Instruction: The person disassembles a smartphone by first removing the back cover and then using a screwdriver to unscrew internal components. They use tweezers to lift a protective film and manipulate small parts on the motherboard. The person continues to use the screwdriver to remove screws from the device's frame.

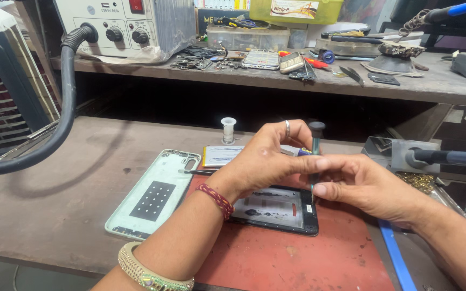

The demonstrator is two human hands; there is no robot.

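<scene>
We see the left hand (268, 156) curled over the top half of a slim screwdriver (315, 153), its fingers closed round the shaft and a plain metal ring on one finger. The right hand (362, 186) comes in from four o'clock and pinches the lower shaft between thumb and forefinger, the other fingers folded loosely. The screwdriver stands nearly upright, its long axis running from twelve to six o'clock: the round dark cap points up and the thin tip points down at the phone (279, 209).

The phone lies flat under both hands, at six o'clock from them, opened up so that its pale inner plate shows inside a glossy black frame. Its long axis runs roughly from nine to three o'clock. It rests on a matte red mat (297, 258) with a few scuffs.

At nine o'clock from the phone lies its back cover (155, 194), a pale green plastic shell with rounded corners and a dark square pad stuck inside; its long axis tilts from seven to one o'clock. Thin metal tweezers (196, 171) lie just beside its upper end. A small white bottle (228, 130) stands upright at eleven o'clock on the worn grey bench (55, 210).
</scene>
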